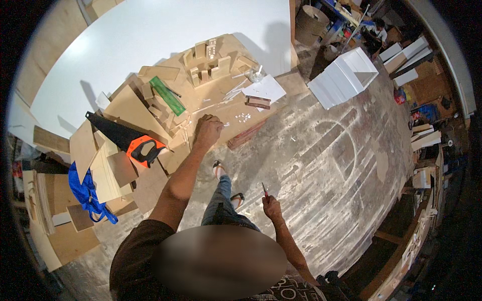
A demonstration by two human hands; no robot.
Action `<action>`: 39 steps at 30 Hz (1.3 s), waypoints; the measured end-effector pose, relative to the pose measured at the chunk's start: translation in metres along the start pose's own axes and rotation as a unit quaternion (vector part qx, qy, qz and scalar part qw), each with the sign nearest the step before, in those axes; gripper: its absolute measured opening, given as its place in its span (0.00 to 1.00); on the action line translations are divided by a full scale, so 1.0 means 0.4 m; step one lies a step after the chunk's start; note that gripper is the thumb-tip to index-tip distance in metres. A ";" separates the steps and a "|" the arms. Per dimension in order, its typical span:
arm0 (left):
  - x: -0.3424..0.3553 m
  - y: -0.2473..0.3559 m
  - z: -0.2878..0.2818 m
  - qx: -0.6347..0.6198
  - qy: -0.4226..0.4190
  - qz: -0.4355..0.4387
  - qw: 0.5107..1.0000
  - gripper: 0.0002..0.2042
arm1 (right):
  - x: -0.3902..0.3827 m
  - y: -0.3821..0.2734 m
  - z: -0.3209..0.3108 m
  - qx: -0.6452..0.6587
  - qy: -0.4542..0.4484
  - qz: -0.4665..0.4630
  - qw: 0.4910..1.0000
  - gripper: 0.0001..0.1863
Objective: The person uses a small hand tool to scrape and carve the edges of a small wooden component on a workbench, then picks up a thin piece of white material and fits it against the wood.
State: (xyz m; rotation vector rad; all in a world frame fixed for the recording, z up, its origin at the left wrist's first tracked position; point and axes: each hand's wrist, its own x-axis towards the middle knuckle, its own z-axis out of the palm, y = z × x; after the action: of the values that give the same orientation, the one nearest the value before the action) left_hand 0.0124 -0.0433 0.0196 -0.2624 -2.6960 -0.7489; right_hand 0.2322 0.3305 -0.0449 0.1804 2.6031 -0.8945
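Observation:
My left hand [208, 131] is over the near edge of a wooden board [216, 108], its fingers curled and pressed together. A small white piece [226, 124] lies at its fingertips; whatever they may pinch is too small to make out. Several tiny white bits [243, 118] are scattered just to the right. Held low over the floor, my right hand [271, 208] is closed around a red-handled tool with a thin blade [265, 190], which points up and away from me. Beyond the left hand stands a wooden block model [211, 70], with thin white strips [236, 89] nearby.
A handsaw with an orange handle [145, 150] rests on wood offcuts at left, near a blue bag [88, 193]. A green strip [167, 95], white sheet [268, 90] and brown block [257, 103] lie on the board. A white cabinet [344, 78] stands right; a person [379, 32] is far behind.

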 end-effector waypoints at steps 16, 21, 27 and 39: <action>-0.014 -0.022 0.048 -0.050 0.036 -0.038 0.997 0.02 | 0.106 -0.264 0.004 0.128 -0.031 -0.004 0.991 0.34; -0.003 -0.004 0.044 -0.065 0.036 -0.037 0.997 0.02 | 0.271 -0.467 0.037 0.097 -0.014 -0.082 0.992 0.31; 0.009 0.033 -0.010 -0.067 0.036 -0.028 0.997 0.04 | 0.353 -0.581 0.065 0.081 -0.022 -0.066 0.994 0.28; 0.004 0.007 0.020 -0.063 0.051 -0.027 0.996 0.04 | 0.382 -0.601 0.084 0.068 -0.003 -0.089 0.994 0.25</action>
State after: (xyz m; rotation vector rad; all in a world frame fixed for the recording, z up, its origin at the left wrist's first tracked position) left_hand 0.0097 -0.0365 0.0151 -0.1768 -2.5731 -0.9252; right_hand 0.0447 0.1198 0.0064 -0.0194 2.5839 -1.1318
